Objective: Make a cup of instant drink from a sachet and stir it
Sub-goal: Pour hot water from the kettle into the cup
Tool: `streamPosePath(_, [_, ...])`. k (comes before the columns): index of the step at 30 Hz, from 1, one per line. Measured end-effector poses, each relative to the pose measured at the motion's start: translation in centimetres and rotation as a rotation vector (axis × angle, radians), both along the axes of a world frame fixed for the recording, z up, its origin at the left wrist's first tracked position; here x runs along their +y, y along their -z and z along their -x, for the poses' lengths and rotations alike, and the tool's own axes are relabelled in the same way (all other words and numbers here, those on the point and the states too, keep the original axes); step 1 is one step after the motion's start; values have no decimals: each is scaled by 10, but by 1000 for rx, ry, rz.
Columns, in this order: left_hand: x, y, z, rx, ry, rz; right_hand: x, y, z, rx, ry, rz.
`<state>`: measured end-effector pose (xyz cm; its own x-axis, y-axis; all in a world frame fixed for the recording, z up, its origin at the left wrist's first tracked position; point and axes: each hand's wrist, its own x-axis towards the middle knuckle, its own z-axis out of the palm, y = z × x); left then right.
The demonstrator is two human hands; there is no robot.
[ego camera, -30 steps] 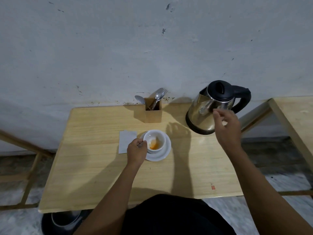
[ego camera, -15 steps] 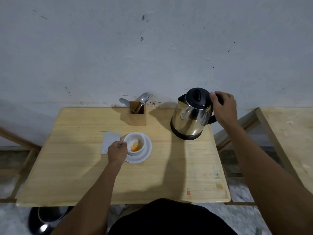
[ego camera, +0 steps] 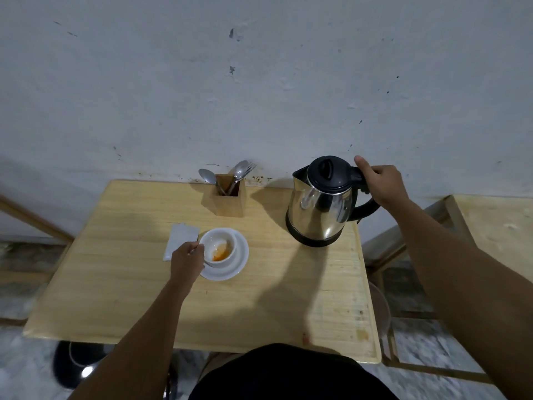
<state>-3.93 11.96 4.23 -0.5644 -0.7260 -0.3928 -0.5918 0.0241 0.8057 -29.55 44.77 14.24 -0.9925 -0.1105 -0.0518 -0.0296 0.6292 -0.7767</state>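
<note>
Right hand (ego camera: 385, 184), short of kettle (ego camera: 323, 202) a second ago, now gripping its handle. Left hand (ego camera: 187, 259) pinching spoon beside cup (ego camera: 218, 246) holding orange powder. Sachet (ego camera: 180, 241) lying left of cup, seemingly emptied. Pouring, stirring remaining.

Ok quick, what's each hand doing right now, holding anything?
Left hand: closed on a spoon beside the cup.
Right hand: closed around the kettle handle.

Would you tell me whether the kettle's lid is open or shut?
Shut: the black lid sits flat on the kettle, with the right hand gripping its handle.
</note>
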Motion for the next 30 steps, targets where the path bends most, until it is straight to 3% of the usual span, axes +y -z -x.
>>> streamPosePath(19, [1,1,1,-7,34,45,-8,9,-15,136,135,155])
streamPosePath(30, [-4,1,-1,18,41,9,-34,-25,-34,309,13,-11])
